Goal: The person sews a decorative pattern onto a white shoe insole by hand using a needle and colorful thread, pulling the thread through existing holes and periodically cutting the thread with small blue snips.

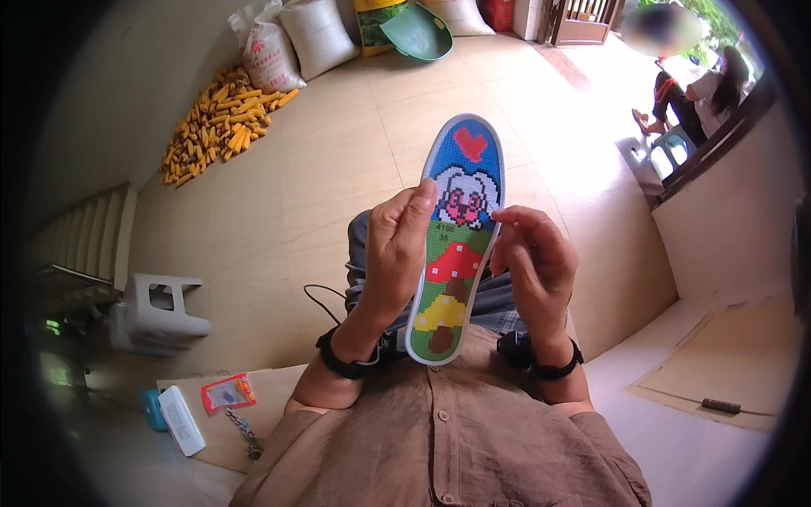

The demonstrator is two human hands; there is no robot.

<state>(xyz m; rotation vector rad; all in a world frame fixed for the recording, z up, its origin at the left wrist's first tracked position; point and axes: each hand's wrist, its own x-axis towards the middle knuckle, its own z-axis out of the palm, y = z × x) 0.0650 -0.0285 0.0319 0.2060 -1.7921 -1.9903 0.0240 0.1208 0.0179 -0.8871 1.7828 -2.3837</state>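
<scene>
A cross-stitch shoe insole (457,253) with white edging is held up before my chest. Its patterned face shows a red heart, a white animal face, and a red and a yellow mushroom; printed digits sit mid-length. My left hand (399,247) grips the left edge, thumb on the front and fingers hidden behind. At the right edge, beside the animal face, is my right hand (535,256), its index fingertip touching the insole and its other fingers curled. Whether a needle or thread is between its fingertips is too small to tell.
Corn cobs (222,120) are heaped by the wall near woven sacks (317,38) and a green plastic scoop (421,35). A grey plastic stool (165,310) lies left. Thread strands (246,434), a packet (229,393) and a white box (182,420) rest on a board. People sit by the doorway.
</scene>
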